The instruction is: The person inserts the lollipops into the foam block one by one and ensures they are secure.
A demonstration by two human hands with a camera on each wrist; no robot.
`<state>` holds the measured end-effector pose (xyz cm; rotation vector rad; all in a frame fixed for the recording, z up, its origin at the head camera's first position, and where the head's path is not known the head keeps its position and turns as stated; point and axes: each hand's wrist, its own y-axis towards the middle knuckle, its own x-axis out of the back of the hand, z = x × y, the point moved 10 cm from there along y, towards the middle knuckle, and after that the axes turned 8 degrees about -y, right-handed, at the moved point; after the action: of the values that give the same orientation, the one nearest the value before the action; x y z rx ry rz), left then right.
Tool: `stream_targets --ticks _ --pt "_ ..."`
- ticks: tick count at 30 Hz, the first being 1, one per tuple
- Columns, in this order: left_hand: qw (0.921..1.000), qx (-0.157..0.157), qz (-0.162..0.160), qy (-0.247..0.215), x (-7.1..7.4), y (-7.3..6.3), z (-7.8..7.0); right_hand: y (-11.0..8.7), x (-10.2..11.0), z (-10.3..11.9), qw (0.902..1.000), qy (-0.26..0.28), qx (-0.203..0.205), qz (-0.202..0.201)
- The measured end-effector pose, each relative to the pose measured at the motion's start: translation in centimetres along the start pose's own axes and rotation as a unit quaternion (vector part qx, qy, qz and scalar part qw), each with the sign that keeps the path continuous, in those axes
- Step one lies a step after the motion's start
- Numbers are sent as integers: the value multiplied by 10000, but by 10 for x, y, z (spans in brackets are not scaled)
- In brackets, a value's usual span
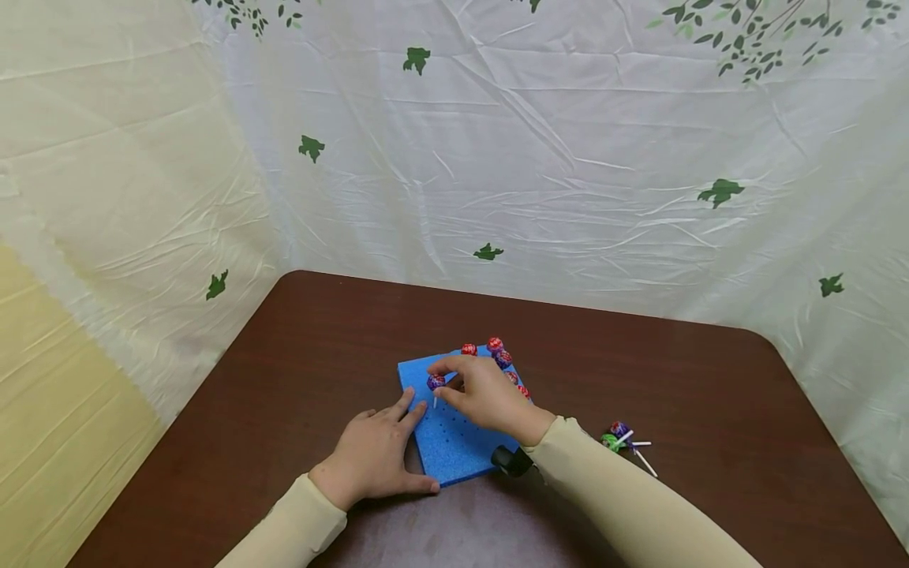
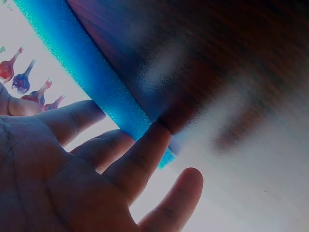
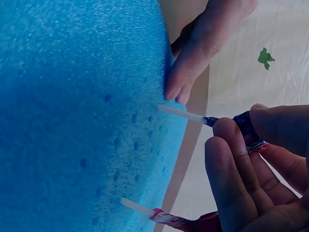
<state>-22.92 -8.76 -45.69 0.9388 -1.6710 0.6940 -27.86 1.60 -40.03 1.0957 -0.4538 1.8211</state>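
Note:
Between thumb and fingers my right hand (image 1: pixel 486 394) pinches a purple-wrapped lollipop (image 1: pixel 436 382) over the blue foam board (image 1: pixel 454 454). Its white stick points down at the board, and in the right wrist view the stick's tip (image 3: pixel 161 107) is close to the holed surface. My left hand (image 1: pixel 376 450) lies with fingers spread along the board's left edge; in the left wrist view its fingertips touch the foam side. Several red and purple lollipops (image 1: pixel 495 345) stand along the board's far and right edges, partly hidden by my right hand.
On the brown table (image 1: pixel 710 410), to the right of the board, lies a small pile of loose lollipops (image 1: pixel 619 429), purple and green with white sticks. Small holes dot the board. A white curtain (image 1: pixel 568 197) with green leaf prints hangs behind the table.

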Motion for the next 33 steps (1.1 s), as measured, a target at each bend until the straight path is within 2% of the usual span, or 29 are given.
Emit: stream_targets --ticks 6,12,23,33 --pt "9999 -38 -91 23 1 0 0 0 -4 3 9998 -162 120 52" --pt "10000 -31 -63 15 2 0 -1 0 -6 4 9992 -390 77 4" --pt "10000 -25 -38 15 2 0 -1 0 -10 -1 9996 -288 -36 23" --pt "10000 -37 -65 1 1 0 -1 -1 -8 5 9989 -432 151 -31"
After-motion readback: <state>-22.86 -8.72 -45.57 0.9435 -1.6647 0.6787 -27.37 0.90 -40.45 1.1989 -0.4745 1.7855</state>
